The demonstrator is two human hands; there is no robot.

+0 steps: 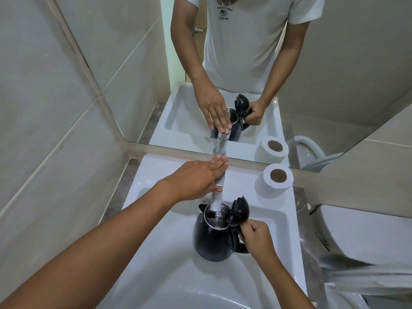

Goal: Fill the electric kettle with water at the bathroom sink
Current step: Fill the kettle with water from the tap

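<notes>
A black electric kettle (211, 237) stands upright in the white sink (156, 253), its lid (239, 211) flipped open to the right. The chrome faucet (217, 197) reaches out from the back wall, and its spout ends over the kettle's open mouth. My left hand (196, 177) lies flat on top of the faucet, fingers together and stretched toward the wall. My right hand (256, 237) grips the kettle's handle on its right side. Whether water is running I cannot tell.
A toilet paper roll (275, 181) stands on the sink's back right corner. A mirror (245, 74) above the sink reflects my arms and the kettle. A white toilet tank (361, 233) sits at the right. Tiled wall closes the left side.
</notes>
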